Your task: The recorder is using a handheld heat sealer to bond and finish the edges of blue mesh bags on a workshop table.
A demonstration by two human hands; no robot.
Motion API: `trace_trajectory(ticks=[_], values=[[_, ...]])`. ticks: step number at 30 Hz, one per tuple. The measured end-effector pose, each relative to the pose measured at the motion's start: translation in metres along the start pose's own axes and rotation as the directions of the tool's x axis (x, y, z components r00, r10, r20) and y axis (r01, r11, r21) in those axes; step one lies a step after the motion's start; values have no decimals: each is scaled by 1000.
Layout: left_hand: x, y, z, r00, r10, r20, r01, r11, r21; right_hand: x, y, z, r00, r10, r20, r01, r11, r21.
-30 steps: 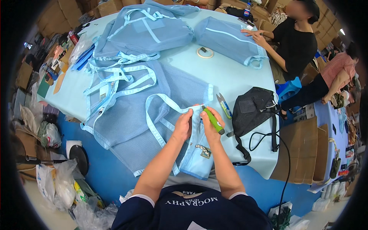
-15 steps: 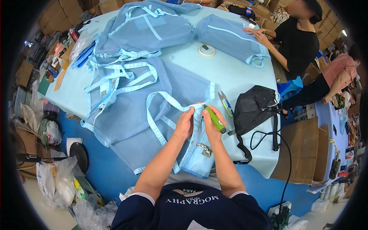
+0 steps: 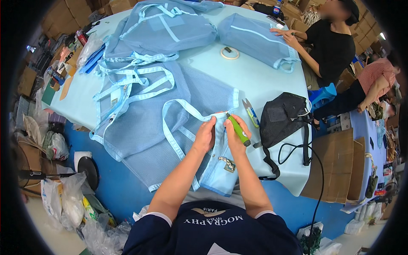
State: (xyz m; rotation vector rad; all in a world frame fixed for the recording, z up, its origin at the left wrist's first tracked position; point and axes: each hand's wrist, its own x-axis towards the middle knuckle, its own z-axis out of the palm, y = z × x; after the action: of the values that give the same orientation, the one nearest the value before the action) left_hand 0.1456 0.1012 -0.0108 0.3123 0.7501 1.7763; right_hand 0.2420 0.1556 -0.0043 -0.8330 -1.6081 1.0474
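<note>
A blue mesh bag [image 3: 144, 131] with pale blue trim and straps lies spread over the near part of the table. My left hand [image 3: 205, 137] is closed on its pale blue trim [image 3: 218, 116], beside a loop of strap [image 3: 170, 137]. In my right hand [image 3: 233, 138] is a green handheld tool [image 3: 239, 131] with a dark butt end, its narrow tip at the trim close to my left fingertips. Below my hands hangs a light blue panel [image 3: 219, 176] with a small patterned tag. Snips [image 3: 251, 114] with yellow and blue handles lie right of my right hand.
A black mesh pouch [image 3: 280, 121] with straps and a black cord [image 3: 321, 182] is at the right. More blue mesh bags [image 3: 170, 36] and a roll of tape [image 3: 230, 53] lie farther back. Across the table, a person in black [image 3: 331, 53] handles another mesh bag [image 3: 255, 40].
My hands barely shift; the green tool's tip stays at the trim. The co-worker's hands move slightly on the far bag.
</note>
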Motion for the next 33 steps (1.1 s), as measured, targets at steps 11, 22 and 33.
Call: trace_trajectory(ticks=[11,22,33], values=[[-1,2,1,1000,-10,18,9,999,31,1,3,0,997,51,-52,-47,995,86],[2,-4,-4,999,-5,-38,5,1000,14,1,-9,-2,999,-30,-39,30,999,-17],[1,0,-3,999,-6,-46,6,1000,5,-4,-4,-4,994,112,19,-113,982,154]])
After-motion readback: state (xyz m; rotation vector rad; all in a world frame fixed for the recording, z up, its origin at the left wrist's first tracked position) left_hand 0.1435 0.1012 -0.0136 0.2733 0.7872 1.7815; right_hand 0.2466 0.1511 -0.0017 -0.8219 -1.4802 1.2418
